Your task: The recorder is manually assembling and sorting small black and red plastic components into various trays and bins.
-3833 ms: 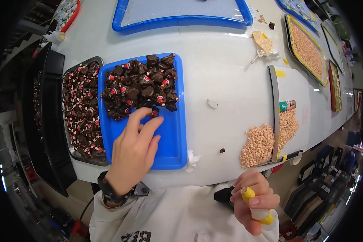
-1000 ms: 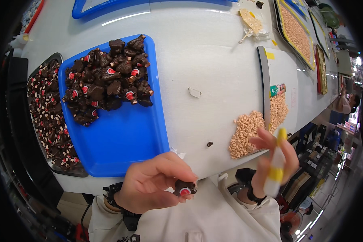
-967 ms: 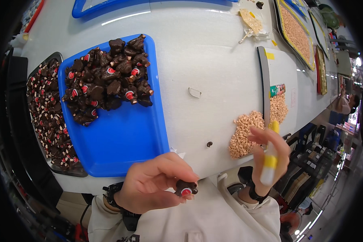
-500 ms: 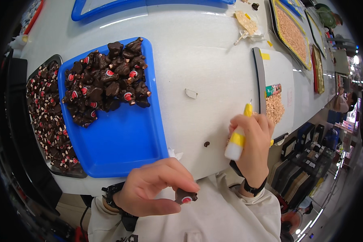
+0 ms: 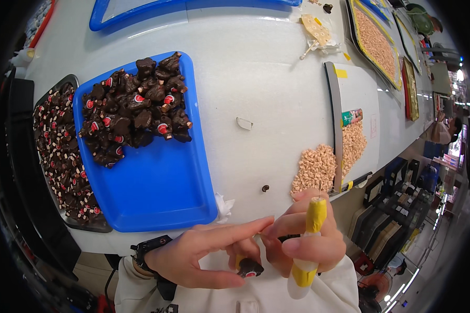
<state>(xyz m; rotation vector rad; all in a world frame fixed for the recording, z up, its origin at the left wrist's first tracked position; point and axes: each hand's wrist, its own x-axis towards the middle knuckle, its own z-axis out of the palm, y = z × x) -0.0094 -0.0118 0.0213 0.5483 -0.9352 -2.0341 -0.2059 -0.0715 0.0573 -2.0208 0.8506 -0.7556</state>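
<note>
passage: between blue tray point(image 5: 154, 182) and pellet pile point(image 5: 316, 168) | near-end obstacle: hands point(image 5: 198, 261) point(image 5: 325, 247)

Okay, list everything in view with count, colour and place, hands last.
Held figure: 1, dark brown and red, left hand
Bottle: 1, white with yellow bands, right hand
Main tray: 1, blue, table's left
Piled figures: many, dark brown and red, far part of main tray
Speckled pieces: many, dark brown, red and cream, on dark tray at far left
Heaps: 2, beige bits, right, either side of dark strip
Lined tray: 1, blue rim, far edge
Beige-filled tray: 1, yellow-edged, far right
Tissue: 1, white, main tray's near right corner
Scraps: several, cream, white, dark, across table
Background: too blurred to count
Left hand: 1, bare, lower middle
Right hand: 1, bare, right of it
</note>
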